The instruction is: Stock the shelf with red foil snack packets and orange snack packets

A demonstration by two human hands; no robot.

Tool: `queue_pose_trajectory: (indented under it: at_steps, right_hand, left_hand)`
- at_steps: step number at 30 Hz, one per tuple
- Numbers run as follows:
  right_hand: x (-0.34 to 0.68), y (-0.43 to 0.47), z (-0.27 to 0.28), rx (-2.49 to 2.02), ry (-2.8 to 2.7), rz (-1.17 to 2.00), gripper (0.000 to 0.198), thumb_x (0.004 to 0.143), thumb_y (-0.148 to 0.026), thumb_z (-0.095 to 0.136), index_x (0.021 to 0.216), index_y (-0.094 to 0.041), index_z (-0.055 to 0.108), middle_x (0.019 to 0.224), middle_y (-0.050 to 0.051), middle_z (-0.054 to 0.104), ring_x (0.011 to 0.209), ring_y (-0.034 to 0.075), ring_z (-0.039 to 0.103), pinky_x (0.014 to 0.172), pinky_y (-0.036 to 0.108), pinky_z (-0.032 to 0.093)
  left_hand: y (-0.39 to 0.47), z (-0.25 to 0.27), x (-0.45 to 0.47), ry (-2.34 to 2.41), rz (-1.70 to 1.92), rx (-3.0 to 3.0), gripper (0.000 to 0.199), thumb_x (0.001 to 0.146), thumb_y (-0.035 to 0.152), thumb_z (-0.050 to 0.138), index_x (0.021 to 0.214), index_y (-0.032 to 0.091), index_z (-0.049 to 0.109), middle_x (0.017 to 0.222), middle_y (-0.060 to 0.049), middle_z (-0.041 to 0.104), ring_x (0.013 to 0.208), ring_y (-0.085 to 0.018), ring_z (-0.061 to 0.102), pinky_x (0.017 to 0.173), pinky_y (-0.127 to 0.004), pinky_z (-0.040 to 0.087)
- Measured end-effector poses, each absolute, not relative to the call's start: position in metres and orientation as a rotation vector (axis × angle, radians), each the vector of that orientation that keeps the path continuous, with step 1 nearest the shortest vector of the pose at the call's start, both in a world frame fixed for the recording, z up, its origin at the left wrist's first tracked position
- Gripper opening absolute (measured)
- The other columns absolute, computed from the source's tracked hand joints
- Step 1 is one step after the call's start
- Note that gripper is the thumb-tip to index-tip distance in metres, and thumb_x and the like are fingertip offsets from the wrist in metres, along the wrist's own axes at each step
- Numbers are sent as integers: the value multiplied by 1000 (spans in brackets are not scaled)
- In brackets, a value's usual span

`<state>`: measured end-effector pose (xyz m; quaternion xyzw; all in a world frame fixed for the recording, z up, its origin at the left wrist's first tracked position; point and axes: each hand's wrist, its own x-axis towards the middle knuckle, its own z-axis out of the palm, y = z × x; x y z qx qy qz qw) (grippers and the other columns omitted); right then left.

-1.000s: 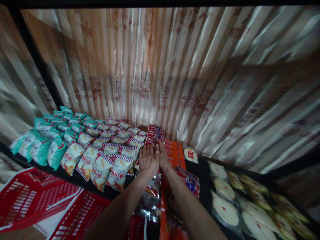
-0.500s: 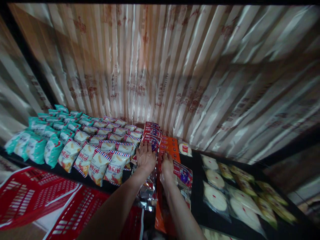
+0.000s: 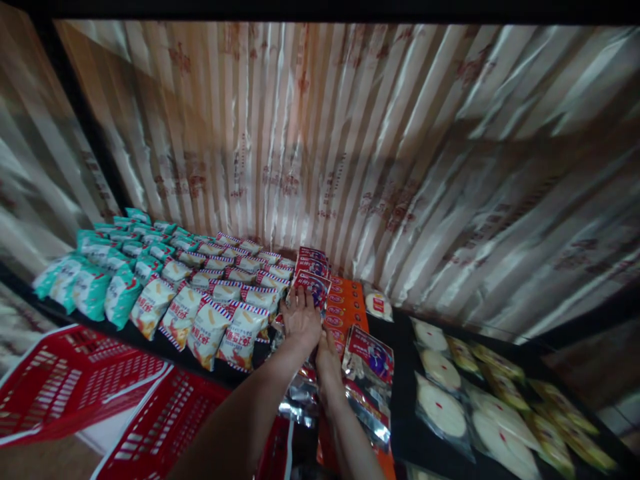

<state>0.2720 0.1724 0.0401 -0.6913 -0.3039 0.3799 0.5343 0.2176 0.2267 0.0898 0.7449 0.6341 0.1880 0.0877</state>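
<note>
Since the earlier frame, the right hand [image 3: 327, 363] has drawn in against the heel of the left hand [image 3: 301, 320], leaving more of the separate packets on the right [image 3: 373, 357] uncovered. From where I sit, far off, my worry is sideways pressure: if the left palm bears down unevenly, the slick-looking red-and-purple packets [image 3: 317, 285] could slide out of line or nudge the striped snack bags [image 3: 243, 337] just beside them. I'd also mind the right wrist, which lies over the orange packaging [image 3: 350, 300] and could drag it. The left hand is flat, palm down, fingers spread on the front red-and-purple packet; I cannot tell whether the right hand grips anything. Those packets run from under the left fingers back toward the pale curtain [image 3: 280, 133], between the snack bags and the orange packaging
</note>
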Motion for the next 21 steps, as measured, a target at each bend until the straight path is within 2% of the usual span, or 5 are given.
queue_pose_trajectory:
  at_steps: [5,13,16,21]
  right_hand:
    - [277,173,39,-1693,-750,889,69,74,-67,40,121,-20,59,127,9,59,122,28,49,100,41,38]
    - [275,178,38,-1714,-781,837,70,69,-71,41,113,-20,64,119,9,64,120,29,50,99,42,39]
    - [270,176,43,-1688,-762,865,67,70,-67,42,112,-20,64,117,9,65,119,28,51,98,41,40]
    - [264,173,45,-1603,-716,988,62,74,-60,42,117,-20,61,117,8,65,116,26,54,92,38,46]
  left_hand:
    - [224,87,235,2017,566,2009,50,88,18,37,138,21,39,145,-10,39,137,-29,24,105,-53,30]
    - [233,78,231,1974,639,2013,49,88,16,36,137,19,40,144,-11,40,138,-27,22,105,-51,31]
    - [235,77,236,1980,613,1980,48,88,20,39,137,22,41,143,-9,41,138,-27,21,105,-52,30]
    - [231,78,242,1962,588,1979,47,89,23,40,136,26,41,140,-7,46,134,-26,29,104,-49,33]
